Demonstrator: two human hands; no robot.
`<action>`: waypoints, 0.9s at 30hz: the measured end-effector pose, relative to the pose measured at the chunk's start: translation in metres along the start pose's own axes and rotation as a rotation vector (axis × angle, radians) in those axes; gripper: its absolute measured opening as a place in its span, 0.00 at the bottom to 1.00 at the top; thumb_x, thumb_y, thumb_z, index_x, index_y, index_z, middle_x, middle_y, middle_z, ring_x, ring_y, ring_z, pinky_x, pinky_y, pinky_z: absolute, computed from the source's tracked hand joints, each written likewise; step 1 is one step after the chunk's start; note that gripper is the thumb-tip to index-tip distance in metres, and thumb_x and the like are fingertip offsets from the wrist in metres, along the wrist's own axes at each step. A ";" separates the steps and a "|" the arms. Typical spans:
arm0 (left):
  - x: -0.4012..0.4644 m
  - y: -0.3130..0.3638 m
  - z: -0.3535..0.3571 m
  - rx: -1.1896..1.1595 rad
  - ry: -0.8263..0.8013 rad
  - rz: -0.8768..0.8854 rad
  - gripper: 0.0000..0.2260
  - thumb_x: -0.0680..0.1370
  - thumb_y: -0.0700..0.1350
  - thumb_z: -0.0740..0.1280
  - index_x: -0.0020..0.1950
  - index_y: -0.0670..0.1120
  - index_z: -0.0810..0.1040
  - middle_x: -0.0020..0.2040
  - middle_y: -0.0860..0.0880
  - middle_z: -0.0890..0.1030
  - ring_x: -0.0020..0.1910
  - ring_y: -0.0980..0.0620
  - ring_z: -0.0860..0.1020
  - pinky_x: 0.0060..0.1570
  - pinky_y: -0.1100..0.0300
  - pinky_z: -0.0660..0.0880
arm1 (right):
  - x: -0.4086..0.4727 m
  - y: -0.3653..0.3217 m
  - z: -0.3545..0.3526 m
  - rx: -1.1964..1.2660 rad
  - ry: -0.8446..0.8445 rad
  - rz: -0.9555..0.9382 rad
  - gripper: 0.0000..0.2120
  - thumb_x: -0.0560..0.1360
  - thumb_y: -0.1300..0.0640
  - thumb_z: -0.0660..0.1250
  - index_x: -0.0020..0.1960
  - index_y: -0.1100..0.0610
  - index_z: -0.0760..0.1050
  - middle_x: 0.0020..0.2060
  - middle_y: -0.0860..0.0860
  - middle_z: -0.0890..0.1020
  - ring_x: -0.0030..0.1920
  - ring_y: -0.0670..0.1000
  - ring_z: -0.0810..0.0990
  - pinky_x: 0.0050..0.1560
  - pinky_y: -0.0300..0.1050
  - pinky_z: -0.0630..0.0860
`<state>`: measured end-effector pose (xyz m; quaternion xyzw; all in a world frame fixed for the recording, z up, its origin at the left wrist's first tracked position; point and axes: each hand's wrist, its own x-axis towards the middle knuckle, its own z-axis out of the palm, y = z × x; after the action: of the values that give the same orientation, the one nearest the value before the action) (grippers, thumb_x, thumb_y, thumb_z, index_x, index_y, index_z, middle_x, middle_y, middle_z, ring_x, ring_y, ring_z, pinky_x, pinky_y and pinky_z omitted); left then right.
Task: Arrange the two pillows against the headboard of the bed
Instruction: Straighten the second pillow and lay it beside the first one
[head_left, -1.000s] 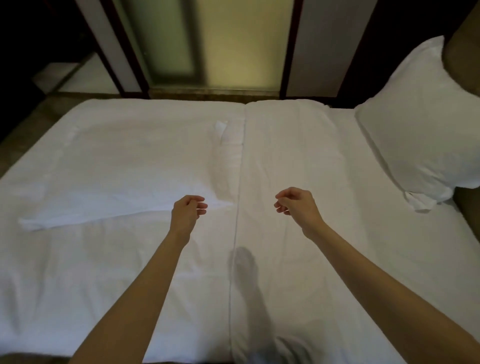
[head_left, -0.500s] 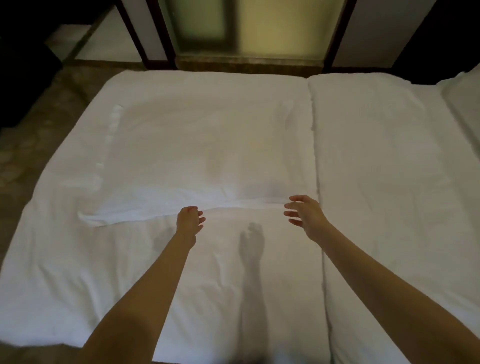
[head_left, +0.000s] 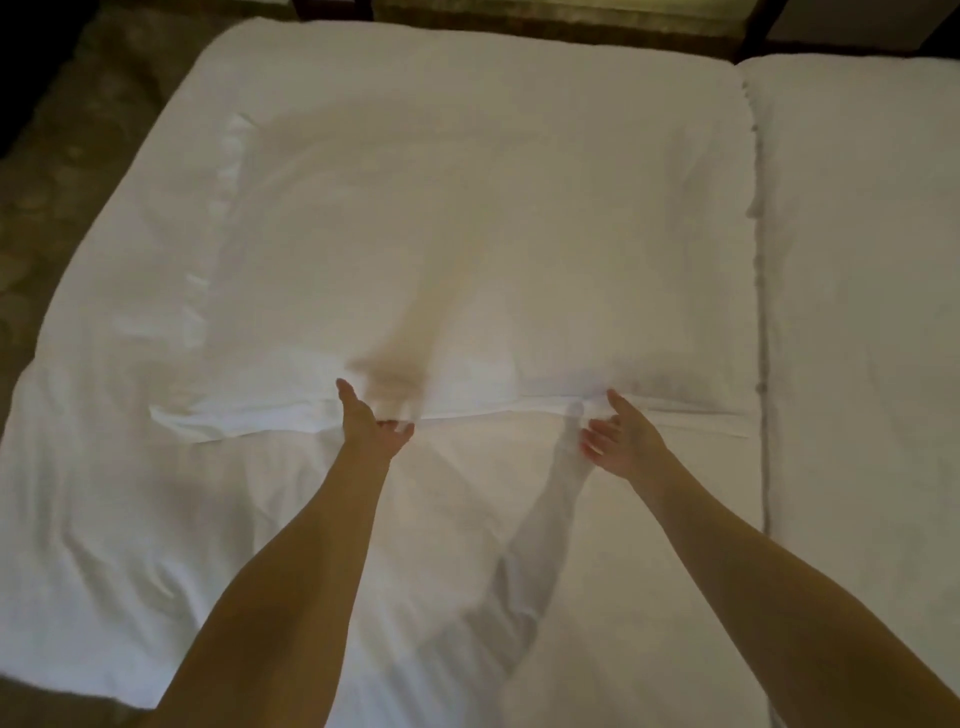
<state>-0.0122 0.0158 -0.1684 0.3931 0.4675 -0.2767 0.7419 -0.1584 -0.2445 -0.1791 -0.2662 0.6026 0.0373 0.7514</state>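
Head view, looking down on a white bed made of two mattresses joined along a seam. A white pillow lies flat on the mattress left of the seam, its right edge close beside the seam and its near flanged edge running across the middle of the picture. The left hand sits at that near edge, left of the pillow's centre, thumb raised and fingers spread and curled toward the flange; whether they grip the fabric cannot be told, as motion blur covers the contact. The right hand is unclenched, palm turned inward, fingertips at the same edge nearer the seam; it holds nothing that can be seen. Both bare forearms reach in from the near side of the bed, casting a shadow on the sheet between them. Only one pillow is in view, and no headboard.
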 end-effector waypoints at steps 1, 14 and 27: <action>0.004 0.002 0.002 -0.016 -0.008 0.021 0.35 0.73 0.68 0.59 0.73 0.48 0.64 0.71 0.44 0.69 0.70 0.43 0.69 0.64 0.48 0.69 | 0.005 0.004 0.004 0.018 -0.003 -0.018 0.15 0.72 0.52 0.71 0.38 0.56 0.66 0.38 0.54 0.71 0.37 0.52 0.72 0.46 0.49 0.72; -0.043 -0.035 0.012 -0.080 -0.074 0.267 0.18 0.82 0.45 0.59 0.71 0.42 0.67 0.60 0.44 0.77 0.51 0.48 0.79 0.50 0.51 0.76 | -0.014 0.019 0.040 0.136 -0.244 0.099 0.22 0.74 0.44 0.67 0.57 0.59 0.66 0.46 0.52 0.75 0.50 0.50 0.76 0.60 0.45 0.68; -0.157 -0.174 -0.014 0.257 0.024 0.158 0.07 0.82 0.43 0.56 0.44 0.46 0.69 0.38 0.47 0.71 0.30 0.53 0.67 0.20 0.68 0.65 | -0.098 -0.004 -0.044 -0.087 0.026 -0.288 0.19 0.80 0.66 0.52 0.70 0.68 0.63 0.60 0.64 0.79 0.61 0.65 0.75 0.61 0.53 0.72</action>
<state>-0.2184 -0.0593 -0.0847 0.5237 0.4045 -0.2701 0.6994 -0.2228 -0.2417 -0.0923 -0.3825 0.5658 -0.0482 0.7288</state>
